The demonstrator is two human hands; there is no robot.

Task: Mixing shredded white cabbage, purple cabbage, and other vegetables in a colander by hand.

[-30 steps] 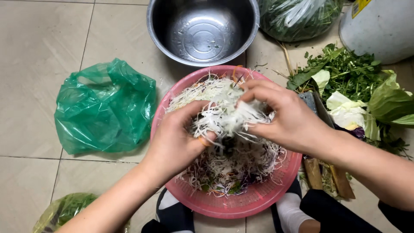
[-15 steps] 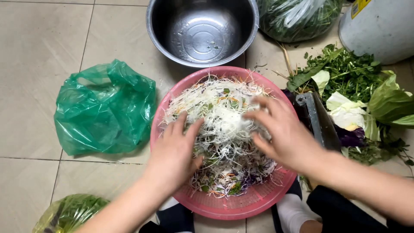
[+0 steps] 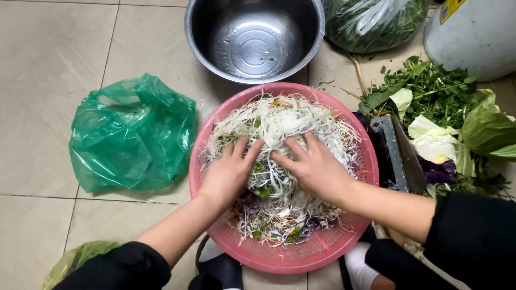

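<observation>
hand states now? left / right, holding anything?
Left hand: open, fingers spread, pressed palm-down into the shredded vegetables in the pink basket; not gripping.
Right hand: open, fingers spread on the same heap; not gripping.

A pink basket (image 3: pixel 322 249) sits on the tile floor, round and shallow with a fine mesh wall. It is heaped with shredded salad (image 3: pixel 285 121): mostly pale white strands, flecked with green, orange and purple bits. The pile rises toward the far rim and thins toward the near rim, where bare mesh shows along the edge.
</observation>
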